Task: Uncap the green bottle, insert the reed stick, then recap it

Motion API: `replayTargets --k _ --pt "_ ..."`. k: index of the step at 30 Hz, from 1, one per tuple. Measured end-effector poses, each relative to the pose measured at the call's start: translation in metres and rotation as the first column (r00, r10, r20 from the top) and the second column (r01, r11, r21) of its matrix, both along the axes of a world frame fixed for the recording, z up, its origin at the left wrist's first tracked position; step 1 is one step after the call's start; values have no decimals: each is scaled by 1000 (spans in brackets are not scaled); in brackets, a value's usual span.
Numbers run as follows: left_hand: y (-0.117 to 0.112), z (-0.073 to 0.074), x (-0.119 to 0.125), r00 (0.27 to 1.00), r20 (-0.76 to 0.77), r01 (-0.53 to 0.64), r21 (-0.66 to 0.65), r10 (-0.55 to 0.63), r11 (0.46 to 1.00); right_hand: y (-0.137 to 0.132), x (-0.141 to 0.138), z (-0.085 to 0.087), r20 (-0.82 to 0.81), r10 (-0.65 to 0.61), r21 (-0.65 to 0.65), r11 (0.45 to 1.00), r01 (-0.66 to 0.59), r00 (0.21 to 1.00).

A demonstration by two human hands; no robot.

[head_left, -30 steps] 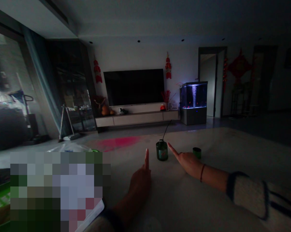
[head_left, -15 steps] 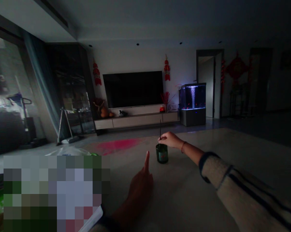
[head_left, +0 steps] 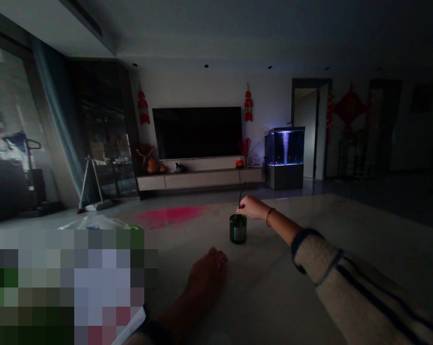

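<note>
A small dark green bottle [head_left: 238, 229] stands on a pale table [head_left: 267, 287] in a dim room. A thin dark stick [head_left: 241, 192] rises out of its mouth. My right hand [head_left: 251, 207] reaches over the bottle and pinches the stick just above the neck. Closer to me, left of the bottle, my left hand [head_left: 206, 273] rests on the table with its fingers curled under into a loose fist and nothing visible in it.
A blurred-out patch [head_left: 65, 282] covers things at the table's left. Beyond the table are a wall TV [head_left: 197, 132], a low cabinet [head_left: 198, 178], a lit fish tank [head_left: 284, 148] and a doorway [head_left: 308, 129].
My right hand went from pointing beside the bottle to pinching the stick in it. My left forefinger, raised before, has folded down. A small green cap seen by the right hand earlier is out of sight.
</note>
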State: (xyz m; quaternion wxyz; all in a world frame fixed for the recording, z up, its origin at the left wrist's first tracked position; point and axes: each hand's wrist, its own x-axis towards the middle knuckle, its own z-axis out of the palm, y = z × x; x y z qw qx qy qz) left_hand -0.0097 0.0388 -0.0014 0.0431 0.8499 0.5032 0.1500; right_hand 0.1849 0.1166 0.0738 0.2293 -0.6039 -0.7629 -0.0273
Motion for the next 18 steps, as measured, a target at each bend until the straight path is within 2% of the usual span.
replayTargets --k 8,18 --pt "-4 6 4 999 -45 -23 -9 23 1000 -1 -22 20 140 -107 -15 994 111 984" --pt "-7 9 8 997 -69 -23 -9 22 1000 -4 -26 25 136 -144 -13 989 147 980"
